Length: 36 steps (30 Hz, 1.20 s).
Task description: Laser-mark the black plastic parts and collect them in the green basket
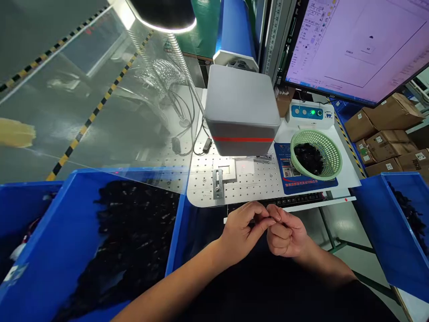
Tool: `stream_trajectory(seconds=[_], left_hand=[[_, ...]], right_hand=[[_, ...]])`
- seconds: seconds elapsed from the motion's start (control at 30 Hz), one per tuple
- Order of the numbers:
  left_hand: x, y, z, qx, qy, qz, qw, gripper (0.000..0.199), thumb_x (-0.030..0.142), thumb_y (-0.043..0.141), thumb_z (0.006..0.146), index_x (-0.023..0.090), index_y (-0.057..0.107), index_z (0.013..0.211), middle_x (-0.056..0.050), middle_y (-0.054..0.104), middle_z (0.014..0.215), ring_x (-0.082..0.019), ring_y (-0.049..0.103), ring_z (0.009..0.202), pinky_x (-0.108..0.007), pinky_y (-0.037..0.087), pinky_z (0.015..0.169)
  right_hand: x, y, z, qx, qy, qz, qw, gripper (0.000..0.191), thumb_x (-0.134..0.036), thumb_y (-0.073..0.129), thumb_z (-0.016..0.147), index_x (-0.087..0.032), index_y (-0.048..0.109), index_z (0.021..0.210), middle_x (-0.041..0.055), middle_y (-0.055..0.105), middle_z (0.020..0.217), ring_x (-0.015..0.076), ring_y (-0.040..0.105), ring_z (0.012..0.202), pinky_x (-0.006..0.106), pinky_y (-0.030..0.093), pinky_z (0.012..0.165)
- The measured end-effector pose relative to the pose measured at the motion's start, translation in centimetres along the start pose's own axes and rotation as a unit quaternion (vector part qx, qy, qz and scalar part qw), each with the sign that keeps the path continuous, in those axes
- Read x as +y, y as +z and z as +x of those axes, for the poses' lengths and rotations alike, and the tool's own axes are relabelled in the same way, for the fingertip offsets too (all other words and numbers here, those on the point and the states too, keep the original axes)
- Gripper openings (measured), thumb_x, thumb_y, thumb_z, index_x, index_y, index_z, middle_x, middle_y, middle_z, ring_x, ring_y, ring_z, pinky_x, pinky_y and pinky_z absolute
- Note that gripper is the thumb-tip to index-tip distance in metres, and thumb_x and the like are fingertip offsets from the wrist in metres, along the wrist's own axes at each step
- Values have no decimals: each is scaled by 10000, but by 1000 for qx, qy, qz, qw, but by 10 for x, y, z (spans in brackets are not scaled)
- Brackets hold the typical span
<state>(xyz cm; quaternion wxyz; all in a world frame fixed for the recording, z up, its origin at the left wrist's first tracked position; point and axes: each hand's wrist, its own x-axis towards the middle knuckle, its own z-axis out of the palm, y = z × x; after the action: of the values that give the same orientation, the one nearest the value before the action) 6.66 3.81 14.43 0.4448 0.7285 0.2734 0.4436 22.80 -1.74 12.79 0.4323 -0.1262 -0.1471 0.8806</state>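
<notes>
My left hand point(239, 230) and my right hand point(286, 232) meet in front of the keyboard point(296, 200), fingertips pinched together. Something small and dark shows between them, too small to make out. Behind them stands the perforated metal plate point(201, 188), with a small metal fixture point(217, 184) on it, under a grey machine head point(243, 107) with a red stripe. To the right, a green basket point(335, 154) holding small black parts point(309, 158) rests on a blue mat point(291, 183).
On the left, a large blue bin point(67, 219) holds many black parts. Another blue bin point(378, 228) is at the right. A monitor point(355, 44) hangs at the upper right, a ring lamp point(164, 18) overhead. A clear sheet point(134, 120) stands behind the left bin.
</notes>
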Motion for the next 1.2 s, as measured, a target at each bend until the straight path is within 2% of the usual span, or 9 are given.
stream_trajectory(seconds=[0.17,0.27,0.43,0.67,0.87,1.03,1.1,1.2], left_hand=[[-3,-5,2,-18,58,4,998,85,173,652,867,208,641,944,-15,705,804,-127,653,698,-243,535,625],[-5,-7,1,-38,50,-24,998,83,164,608,893,207,661,941,-32,714,831,-143,673,761,-263,555,671],[-2,-8,2,-39,3,-56,998,82,139,603,886,197,660,880,-27,717,811,-127,662,732,-250,535,658],[-1,-2,-6,-23,-119,-98,988,85,228,557,914,181,619,879,-30,686,777,-116,597,641,-252,488,597],[-1,0,-10,-49,-198,-126,971,239,359,602,885,185,554,728,16,556,641,-97,472,557,-233,398,517],[14,-6,-9,-98,-250,-155,951,199,342,534,920,190,603,813,-8,600,730,-139,540,679,-265,448,624],[21,-9,-9,-119,-272,-172,939,188,329,505,932,196,598,838,-4,592,722,-138,528,660,-263,434,601],[28,-11,-9,-125,-286,-166,935,175,306,493,929,200,572,815,15,545,664,-119,451,576,-251,365,520]], right_hand=[[11,-16,-3,16,43,1,999,371,-563,557,925,-274,347,826,-166,194,405,50,49,299,149,145,341],[14,-20,-4,46,50,-13,998,404,-591,586,897,-271,350,822,-172,214,403,46,45,301,162,127,350],[15,-17,-4,49,42,2,998,388,-564,588,910,-268,357,816,-173,235,405,45,47,299,186,90,335],[15,-16,-3,91,38,-21,995,434,-607,607,882,-270,341,817,-179,212,407,40,45,305,189,56,349],[15,-14,0,100,19,-98,990,452,-617,641,847,-268,354,823,-172,223,425,46,77,322,180,129,366],[15,-11,-3,123,-76,-233,962,404,-563,669,854,-242,430,798,-147,270,460,46,163,364,187,203,405],[14,-14,-8,123,-104,-294,942,358,-516,664,874,-228,469,788,-122,324,490,55,228,404,203,243,443],[11,-18,-17,154,-123,-398,896,316,-483,669,877,-208,535,797,-74,419,570,76,315,485,231,292,497]])
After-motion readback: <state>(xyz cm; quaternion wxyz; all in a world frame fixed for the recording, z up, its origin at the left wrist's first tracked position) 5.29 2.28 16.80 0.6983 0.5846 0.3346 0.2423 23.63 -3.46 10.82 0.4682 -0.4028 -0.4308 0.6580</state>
